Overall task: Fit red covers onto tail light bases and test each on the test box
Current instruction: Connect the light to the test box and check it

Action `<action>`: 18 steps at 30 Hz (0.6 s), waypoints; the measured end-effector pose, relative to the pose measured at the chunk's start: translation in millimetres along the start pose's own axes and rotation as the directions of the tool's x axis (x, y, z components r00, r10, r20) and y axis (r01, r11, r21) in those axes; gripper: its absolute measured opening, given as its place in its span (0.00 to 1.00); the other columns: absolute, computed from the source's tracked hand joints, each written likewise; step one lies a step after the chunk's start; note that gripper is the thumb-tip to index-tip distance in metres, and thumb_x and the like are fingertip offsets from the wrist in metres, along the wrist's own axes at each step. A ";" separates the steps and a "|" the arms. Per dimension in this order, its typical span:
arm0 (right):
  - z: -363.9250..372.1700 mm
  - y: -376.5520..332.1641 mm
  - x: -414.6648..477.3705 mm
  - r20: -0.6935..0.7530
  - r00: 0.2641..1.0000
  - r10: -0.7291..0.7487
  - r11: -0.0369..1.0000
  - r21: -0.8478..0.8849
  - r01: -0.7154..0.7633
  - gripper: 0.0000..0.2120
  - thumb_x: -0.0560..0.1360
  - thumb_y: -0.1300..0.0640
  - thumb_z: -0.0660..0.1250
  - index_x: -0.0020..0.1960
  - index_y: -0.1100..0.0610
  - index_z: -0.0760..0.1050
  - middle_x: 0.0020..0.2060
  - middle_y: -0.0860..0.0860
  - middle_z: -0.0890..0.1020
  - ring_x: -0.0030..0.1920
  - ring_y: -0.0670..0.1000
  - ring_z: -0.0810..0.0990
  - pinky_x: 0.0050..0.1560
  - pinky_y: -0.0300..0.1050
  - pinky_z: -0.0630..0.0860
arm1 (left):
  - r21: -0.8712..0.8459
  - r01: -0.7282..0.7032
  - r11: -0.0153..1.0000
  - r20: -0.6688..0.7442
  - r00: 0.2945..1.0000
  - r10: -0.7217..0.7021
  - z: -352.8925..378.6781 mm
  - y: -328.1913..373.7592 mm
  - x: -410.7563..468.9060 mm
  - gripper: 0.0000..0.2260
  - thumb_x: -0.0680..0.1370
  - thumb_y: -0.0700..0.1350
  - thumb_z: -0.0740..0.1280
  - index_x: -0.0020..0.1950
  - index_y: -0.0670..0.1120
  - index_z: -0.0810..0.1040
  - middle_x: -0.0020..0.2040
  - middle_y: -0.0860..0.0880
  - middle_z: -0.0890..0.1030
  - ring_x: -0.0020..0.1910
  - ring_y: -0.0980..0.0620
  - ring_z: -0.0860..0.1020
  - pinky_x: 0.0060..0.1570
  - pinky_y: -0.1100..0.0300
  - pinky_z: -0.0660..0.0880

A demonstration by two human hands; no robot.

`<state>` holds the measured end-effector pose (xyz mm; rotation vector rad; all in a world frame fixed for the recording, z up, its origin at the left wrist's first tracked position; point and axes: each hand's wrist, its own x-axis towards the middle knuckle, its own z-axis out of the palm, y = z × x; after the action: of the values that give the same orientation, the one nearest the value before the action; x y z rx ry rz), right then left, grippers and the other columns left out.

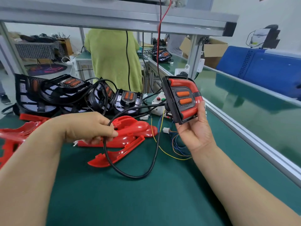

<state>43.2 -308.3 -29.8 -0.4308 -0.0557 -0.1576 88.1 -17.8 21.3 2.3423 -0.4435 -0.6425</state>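
My right hand [194, 128] grips an assembled tail light [182, 99] with its red cover fitted, held upright above the green bench. Its black cable [130, 176] loops down over the mat and up into my left hand [91, 128], which pinches it. Loose red covers [128, 136] lie on the mat under and beside my left hand. Several black tail light bases [70, 93] with orange lenses stand in a row behind them. The white test box [157, 101] with a red and a green button sits behind the held light, partly hidden.
Thin coloured wires with a white connector [166, 130] trail from the test box. A person in a green top [112, 57] stands beyond the bench. A conveyor [244, 95] with an aluminium rail runs along the right. A red lead [162, 18] hangs from overhead.
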 end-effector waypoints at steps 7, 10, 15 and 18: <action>7.8 -0.9 -8.3 0.093 0.982 0.167 0.984 -0.084 -0.159 0.29 0.73 0.46 0.66 0.69 0.60 0.74 0.63 0.60 0.79 0.62 0.59 0.79 0.44 0.52 0.83 | -0.615 -0.332 0.715 -0.433 0.900 0.045 2.6 2.4 19.6 0.10 0.77 0.49 0.68 0.43 0.42 0.77 0.32 0.48 0.81 0.26 0.57 0.79 0.25 0.68 0.74; 9.7 5.2 -12.3 0.174 0.934 0.312 0.947 -0.134 -0.292 0.26 0.77 0.46 0.62 0.66 0.63 0.77 0.59 0.62 0.81 0.56 0.61 0.83 0.48 0.55 0.83 | -0.704 -0.474 0.529 -0.547 0.837 0.022 17.5 14.1 27.6 0.09 0.81 0.45 0.64 0.44 0.43 0.77 0.32 0.49 0.82 0.30 0.56 0.81 0.29 0.66 0.78; 10.1 23.7 -21.7 0.259 0.806 0.532 0.832 -0.336 -0.441 0.27 0.74 0.48 0.71 0.66 0.63 0.76 0.61 0.63 0.80 0.61 0.60 0.81 0.64 0.59 0.75 | -0.811 -0.496 0.310 -0.518 0.855 0.011 41.9 37.4 36.4 0.12 0.84 0.45 0.59 0.47 0.41 0.77 0.34 0.47 0.82 0.31 0.54 0.82 0.32 0.62 0.80; 10.0 29.3 -22.5 0.260 0.776 0.575 0.792 -0.414 -0.448 0.33 0.67 0.48 0.78 0.67 0.60 0.75 0.61 0.60 0.81 0.60 0.58 0.81 0.68 0.59 0.72 | -0.814 -0.461 0.354 -0.489 0.872 0.011 44.2 43.2 38.8 0.14 0.84 0.49 0.56 0.50 0.42 0.77 0.31 0.49 0.81 0.24 0.56 0.79 0.24 0.65 0.76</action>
<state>25.6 -274.7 -34.7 -0.7971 -0.2879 0.4832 89.5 -89.6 8.4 1.1853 -0.1382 -0.1197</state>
